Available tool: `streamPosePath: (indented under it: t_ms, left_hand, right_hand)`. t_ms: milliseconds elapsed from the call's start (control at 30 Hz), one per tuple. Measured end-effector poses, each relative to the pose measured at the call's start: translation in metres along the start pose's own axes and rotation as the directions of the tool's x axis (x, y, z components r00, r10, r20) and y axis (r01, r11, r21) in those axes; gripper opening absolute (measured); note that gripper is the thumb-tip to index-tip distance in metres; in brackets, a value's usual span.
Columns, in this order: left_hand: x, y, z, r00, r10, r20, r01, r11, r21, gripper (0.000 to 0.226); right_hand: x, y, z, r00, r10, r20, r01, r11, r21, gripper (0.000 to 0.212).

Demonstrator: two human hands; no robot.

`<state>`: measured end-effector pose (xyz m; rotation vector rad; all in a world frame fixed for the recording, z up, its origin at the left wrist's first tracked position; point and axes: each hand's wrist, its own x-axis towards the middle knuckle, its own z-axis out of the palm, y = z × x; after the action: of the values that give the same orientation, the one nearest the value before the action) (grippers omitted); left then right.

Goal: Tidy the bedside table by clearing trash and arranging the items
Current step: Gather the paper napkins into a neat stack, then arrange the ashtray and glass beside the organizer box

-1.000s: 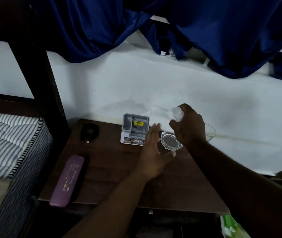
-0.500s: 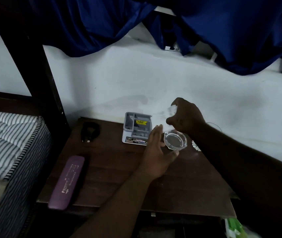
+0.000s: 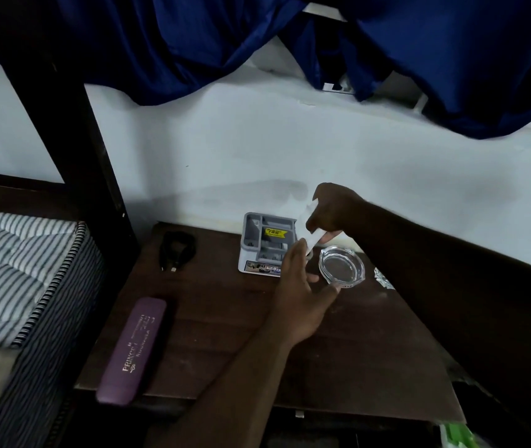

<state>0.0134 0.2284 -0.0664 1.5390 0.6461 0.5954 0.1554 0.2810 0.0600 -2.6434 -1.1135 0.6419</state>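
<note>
On the dark wooden bedside table (image 3: 212, 321) my right hand (image 3: 333, 210) holds a folded white tissue (image 3: 310, 232) above the back of the table, beside a grey plastic organizer tray (image 3: 265, 240) with a yellow price sticker. My left hand (image 3: 299, 286) is open, its fingertips touching the lower end of the tissue and its thumb next to a clear glass ashtray (image 3: 341, 268). A purple case (image 3: 133, 349) lies near the front left edge. A black coiled cable (image 3: 177, 248) rests at the back left. A crumpled clear wrapper (image 3: 383, 279) peeks out beside my right forearm.
A striped mattress (image 3: 15, 270) and a dark bed post (image 3: 73, 150) stand left of the table. A white wall rises behind it, with blue curtains (image 3: 193, 43) hanging above. Something green (image 3: 454, 434) shows below the table's right front corner.
My right hand has drawn the white tissue down and folded it narrower near the organizer tray. My left hand's fingertips have come up against the tissue's lower end. The camera has shifted slightly.
</note>
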Motion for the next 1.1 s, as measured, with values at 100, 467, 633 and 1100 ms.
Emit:
streamPosePath:
  t_ms: [100, 467, 633, 1100]
  left_hand:
    - [0.000, -0.003, -0.001, 1.000, -0.002, -0.001, 0.002, 1.000, -0.031, 0.096]
    - [0.002, -0.002, -0.003, 1.000, -0.008, -0.011, 0.008, 1.000, -0.019, 0.093]
    - [0.000, 0.000, -0.004, 1.000, 0.010, -0.028, -0.010, 1.000, 0.004, 0.093]
    - [-0.027, 0.033, 0.007, 0.939, 0.237, -0.248, -0.239, 0.971, 0.020, 0.055]
  right_hand:
    - [0.010, 0.004, 0.010, 1.000, -0.003, -0.011, 0.003, 1.000, 0.004, 0.021]
    - [0.025, 0.008, 0.011, 1.000, 0.013, 0.018, -0.015, 0.989, 0.144, 0.021]
    - [0.015, 0.008, 0.004, 1.000, -0.013, -0.016, 0.015, 0.992, 0.124, 0.024]
    - [-0.045, 0.042, -0.055, 0.984, -0.017, -0.175, 0.044, 0.987, 0.153, 0.053]
